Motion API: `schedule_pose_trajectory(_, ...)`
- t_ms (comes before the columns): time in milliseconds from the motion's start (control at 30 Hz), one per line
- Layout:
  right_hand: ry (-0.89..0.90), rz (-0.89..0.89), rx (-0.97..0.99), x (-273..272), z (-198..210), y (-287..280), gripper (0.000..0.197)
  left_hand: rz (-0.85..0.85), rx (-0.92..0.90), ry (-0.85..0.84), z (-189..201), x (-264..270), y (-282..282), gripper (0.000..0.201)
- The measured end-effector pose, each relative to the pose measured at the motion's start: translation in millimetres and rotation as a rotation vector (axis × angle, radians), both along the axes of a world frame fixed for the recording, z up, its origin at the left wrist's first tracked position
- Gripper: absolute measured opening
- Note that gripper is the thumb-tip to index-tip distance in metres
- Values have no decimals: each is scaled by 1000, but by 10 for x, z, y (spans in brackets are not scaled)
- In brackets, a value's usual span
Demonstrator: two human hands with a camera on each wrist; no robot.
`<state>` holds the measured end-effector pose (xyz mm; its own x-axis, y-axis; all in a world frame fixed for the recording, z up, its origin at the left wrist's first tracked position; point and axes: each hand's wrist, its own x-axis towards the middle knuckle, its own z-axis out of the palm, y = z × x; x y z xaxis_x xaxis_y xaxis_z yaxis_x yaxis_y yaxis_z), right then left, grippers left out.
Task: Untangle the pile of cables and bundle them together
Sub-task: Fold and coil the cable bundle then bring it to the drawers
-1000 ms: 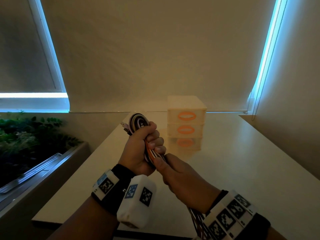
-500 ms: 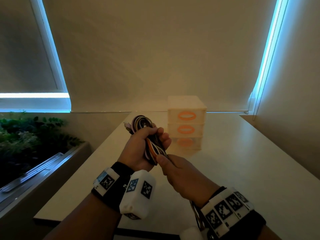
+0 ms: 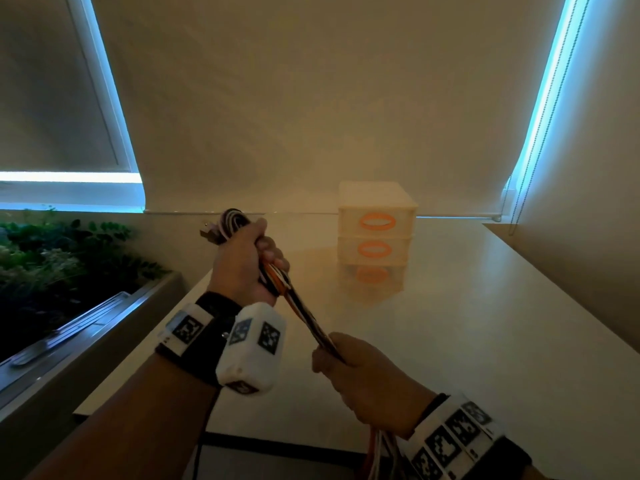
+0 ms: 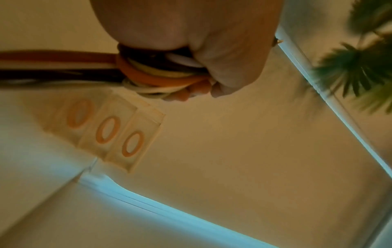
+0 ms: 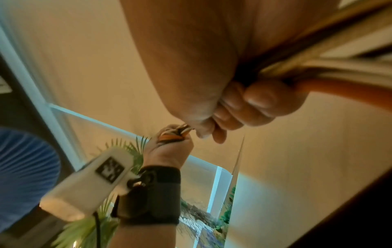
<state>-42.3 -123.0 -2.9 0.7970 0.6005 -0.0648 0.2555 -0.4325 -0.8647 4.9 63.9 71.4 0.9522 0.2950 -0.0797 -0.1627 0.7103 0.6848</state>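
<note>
The left hand grips the looped cables at 11 o'clock, the right hand squeezes their soft, bendy, probably light tails at 5 o'clock.

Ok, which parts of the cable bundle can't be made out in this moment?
- Head view: the bundle of orange, white and black cables is hidden inside the left hand and right hand; its tails leave the bottom edge.
- Wrist views: blurred strands, no count possible.

Two hands – one cable bundle (strand count unclear) – one three-drawer unit.
</note>
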Motion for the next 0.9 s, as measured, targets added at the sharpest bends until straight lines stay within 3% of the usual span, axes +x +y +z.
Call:
schedule_pose_trajectory(200, -291, 110, -230, -97, 251, 38, 44, 100, 242, -5, -84, -29, -42, 30)
schedule_pose_trajectory(367, -500, 177, -384, -41, 470, -75, 24, 195, 846, -108, -196, -84, -156, 34)
schedule_pose_trajectory(433, -554, 211, -412, 27, 608, -106, 24, 228, 1007, -126, -212, -91, -178, 37)
schedule_pose_trajectory(567, -582, 291, -397, 108, 954, -152, 26, 137, 1170, -129, -166, -133, -250, 31)
schedule_pose_trajectory(667, -603, 283, -279, 153, 1090, -181, 22, 17, 1268, -224, -96, -194, -318, 24)
schedule_pose_trajectory(767, -565, 226, 20, 202, 1129, -230, 15, -259, 1142, -302, -130, -329, -389, 28)
schedule_pose_trajectory(900, -565, 153, 236, 237, 1143, -271, 18, -513, 698, -52, -190, -454, -425, 37)
